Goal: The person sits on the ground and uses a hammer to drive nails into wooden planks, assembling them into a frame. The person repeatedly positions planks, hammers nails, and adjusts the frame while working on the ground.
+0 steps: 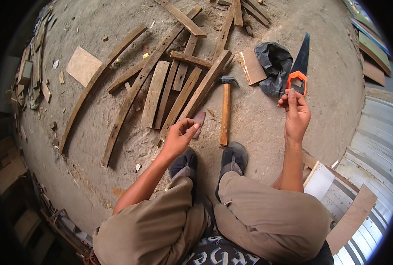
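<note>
I squat on a dusty floor. My right hand (296,111) is raised and pinches a thin nail (279,92) between thumb and fingertips. My left hand (178,138) hovers low beside a small dark wood chip (199,121), fingers curled, holding nothing that I can make out. A wooden-handled hammer (225,110) lies on the floor between my hands, head pointing away. A handsaw with an orange handle (298,70) lies just beyond my right hand.
Several long wooden slats (161,88) lie scattered ahead on the left. A black plastic bag (273,62) and a small board (253,66) sit beside the saw. Corrugated sheet (373,150) and panels lie at right. Scrap wood lines the left edge.
</note>
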